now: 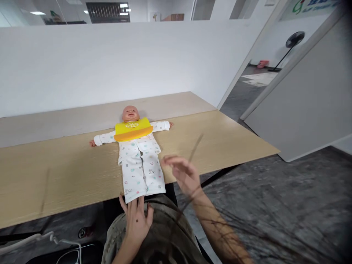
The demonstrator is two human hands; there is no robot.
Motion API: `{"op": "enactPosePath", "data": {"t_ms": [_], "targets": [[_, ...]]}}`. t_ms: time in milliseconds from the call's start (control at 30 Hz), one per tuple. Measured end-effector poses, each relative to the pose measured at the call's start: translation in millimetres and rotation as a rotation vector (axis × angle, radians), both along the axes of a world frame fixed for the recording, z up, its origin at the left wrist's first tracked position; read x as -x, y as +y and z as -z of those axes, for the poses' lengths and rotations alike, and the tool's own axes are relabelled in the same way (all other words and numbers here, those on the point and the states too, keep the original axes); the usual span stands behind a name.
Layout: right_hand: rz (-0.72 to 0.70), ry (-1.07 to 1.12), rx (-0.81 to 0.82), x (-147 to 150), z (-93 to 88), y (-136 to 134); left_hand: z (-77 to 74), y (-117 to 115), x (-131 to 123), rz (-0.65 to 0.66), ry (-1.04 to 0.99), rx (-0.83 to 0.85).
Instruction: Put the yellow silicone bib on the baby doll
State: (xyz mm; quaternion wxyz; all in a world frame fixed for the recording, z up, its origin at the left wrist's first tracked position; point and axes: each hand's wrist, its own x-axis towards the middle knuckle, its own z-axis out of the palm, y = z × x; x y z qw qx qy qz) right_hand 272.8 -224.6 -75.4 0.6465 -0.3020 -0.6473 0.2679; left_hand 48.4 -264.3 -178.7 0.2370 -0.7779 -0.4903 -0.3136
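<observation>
A baby doll (137, 150) lies face up on the wooden table (55, 172), arms spread, in white printed pyjamas with a yellow and orange bib (132, 130) on its chest. Its trouser legs reach the table's front edge. My left hand (136, 219) rests flat on my lap just below the doll's feet, fingers spread, holding nothing. My right hand (181, 173) hovers above the table edge to the right of the doll's legs, blurred by motion, fingers loosely apart and empty.
A white partition wall (123, 62) runs behind the table. To the right are a grey floor (275, 201), a grey panel (308, 110) and a standing fan (293, 42) far back. White cables (52, 240) lie under the table at the lower left.
</observation>
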Motion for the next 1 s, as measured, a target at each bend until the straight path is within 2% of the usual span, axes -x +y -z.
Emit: {"op": "enactPosePath", "data": {"t_ms": [67,133,233,333,500,700,833,1000], "targets": [[0.040,0.086,0.146,-4,-0.1,35,-2.5,-1,-1,0.000,0.007,-0.012],[0.118,0.067,0.281,-8,6.2,66,-4.8,-1,-2,0.001,0.009,-0.019],[0.201,-0.009,0.359,-9,17.7,100,-6.8,-1,-3,0.001,-0.011,-0.029],[0.200,-0.025,0.391,1,25.1,118,-7.4,0,-3,0.017,-0.046,-0.043],[0.237,-0.059,0.355,23,35.8,126,-7.3,1,0,0.049,-0.107,-0.065],[0.265,-0.039,0.325,26,45.7,125,-12.9,-13,1,0.121,-0.147,-0.007],[0.251,-0.025,0.322,25,47.3,128,-30.6,-26,0,0.295,-0.179,0.014],[0.271,-0.014,0.303,25,47.1,133,-62.5,-25,10,0.583,-0.299,0.028]]}}
